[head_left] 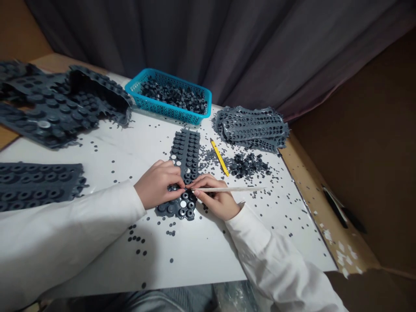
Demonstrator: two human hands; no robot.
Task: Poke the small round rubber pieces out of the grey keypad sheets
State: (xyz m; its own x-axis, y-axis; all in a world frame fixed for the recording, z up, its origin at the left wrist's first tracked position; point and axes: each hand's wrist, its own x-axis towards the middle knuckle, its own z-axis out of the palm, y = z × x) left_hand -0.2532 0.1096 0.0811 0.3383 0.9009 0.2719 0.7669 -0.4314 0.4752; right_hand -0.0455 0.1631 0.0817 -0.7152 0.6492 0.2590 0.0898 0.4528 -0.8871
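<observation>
A dark grey moulded rubber sheet (pixel 186 149) with rows of round, ring-shaped parts lies in front of me, several white discs on it. My left hand (pixel 160 184) is closed at the sheet's near half, thumb and fingertips pinched on a small part of it. Close against those fingertips is my right hand (pixel 218 199), closed around a thin pale stick (pixel 234 189). The stick's long end points right, over the table. Fingers hide the exact spot where the stick's near end meets the rubber.
A blue basket (pixel 169 112) full of small dark rubber parts stands at the back. Stacked perforated sheets (pixel 251 128), a yellow pen-like tool (pixel 219 157) and a loose pile of parts (pixel 248 164) lie right. More moulded sheets (pixel 55 106) are heaped left. Small dark discs litter the white tabletop (pixel 201 255).
</observation>
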